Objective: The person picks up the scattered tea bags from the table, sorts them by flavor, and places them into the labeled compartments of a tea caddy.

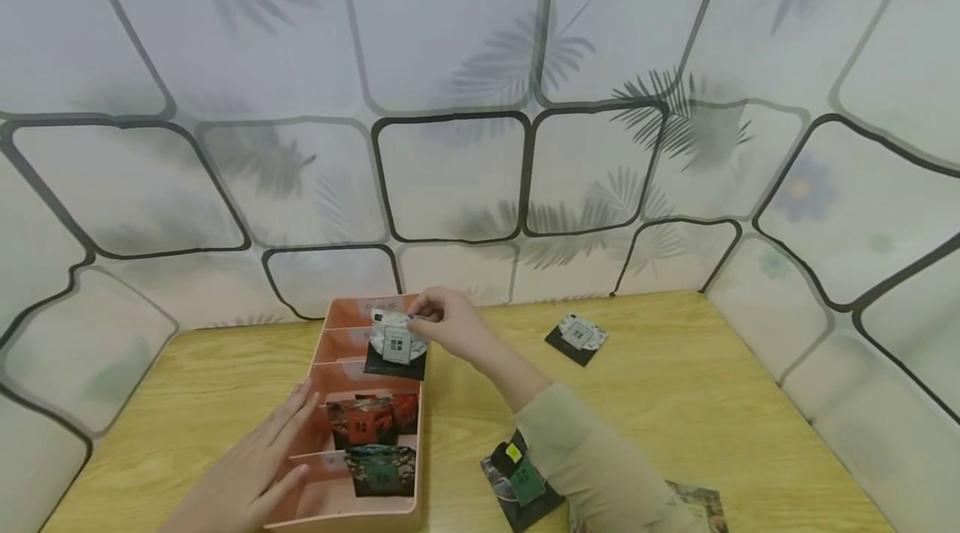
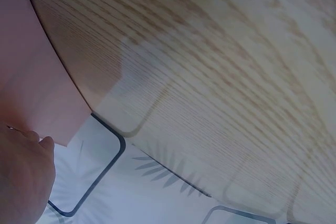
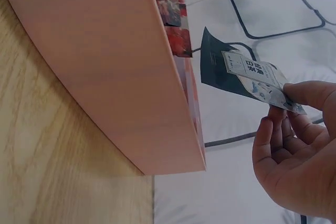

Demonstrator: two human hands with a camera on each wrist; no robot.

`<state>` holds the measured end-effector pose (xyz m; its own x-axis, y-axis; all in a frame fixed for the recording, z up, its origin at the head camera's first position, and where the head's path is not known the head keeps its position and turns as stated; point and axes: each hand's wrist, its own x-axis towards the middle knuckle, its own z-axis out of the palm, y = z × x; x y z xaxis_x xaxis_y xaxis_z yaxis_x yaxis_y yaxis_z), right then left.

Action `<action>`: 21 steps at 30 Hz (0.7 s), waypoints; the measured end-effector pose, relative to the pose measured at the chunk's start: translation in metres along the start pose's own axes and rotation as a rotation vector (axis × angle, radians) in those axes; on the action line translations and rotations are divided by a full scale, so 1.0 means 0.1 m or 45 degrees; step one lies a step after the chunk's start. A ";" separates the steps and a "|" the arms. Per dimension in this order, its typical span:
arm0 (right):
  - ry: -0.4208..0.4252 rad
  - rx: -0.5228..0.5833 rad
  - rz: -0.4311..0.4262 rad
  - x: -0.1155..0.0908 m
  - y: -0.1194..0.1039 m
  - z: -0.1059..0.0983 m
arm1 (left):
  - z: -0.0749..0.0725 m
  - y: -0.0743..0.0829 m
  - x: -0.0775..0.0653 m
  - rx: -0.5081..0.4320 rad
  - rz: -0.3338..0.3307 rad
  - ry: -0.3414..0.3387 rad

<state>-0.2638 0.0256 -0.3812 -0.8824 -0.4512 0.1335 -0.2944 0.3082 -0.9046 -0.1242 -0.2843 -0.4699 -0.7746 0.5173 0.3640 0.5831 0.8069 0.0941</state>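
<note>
My right hand (image 1: pixel 452 325) pinches a white-and-black tea sachet (image 1: pixel 396 346) by its upper corner, over the rear compartments of a pink divided box (image 1: pixel 422 433). In the right wrist view the sachet (image 3: pixel 247 74) hangs tilted between thumb and fingers, above the rim of the box (image 3: pixel 105 66). My left hand (image 1: pixel 243 462) lies along the box's left side, fingers extended and touching it. Red tea sachets (image 1: pixel 367 420) stand in one compartment. A green-and-black sachet (image 1: pixel 381 470) stands in the compartment nearest me.
Another white-and-black sachet (image 1: pixel 577 338) lies on the wooden table (image 1: pixel 645 400) at the back right. A green-labelled sachet (image 1: pixel 521 483) lies right of the box, partly under my right sleeve (image 1: pixel 600 458). Another packet (image 1: pixel 705 506) shows beyond the sleeve. A patterned curtain (image 1: pixel 450 175) stands behind the table.
</note>
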 end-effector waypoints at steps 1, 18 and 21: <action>0.002 -0.002 0.000 0.01 0.01 0.03 | 0.00 0.00 0.00 -0.002 -0.001 0.003; -0.027 -0.185 -0.071 -0.01 0.16 0.33 | 0.00 0.01 0.00 -0.009 -0.028 -0.014; -0.034 -0.178 -0.060 -0.01 0.19 0.33 | 0.00 0.01 0.00 -0.011 -0.033 -0.015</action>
<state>-0.2559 0.0040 -0.4117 -0.8567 -0.4898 0.1620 -0.3855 0.3991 -0.8320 -0.1238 -0.2837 -0.4697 -0.7924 0.4994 0.3503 0.5647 0.8177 0.1115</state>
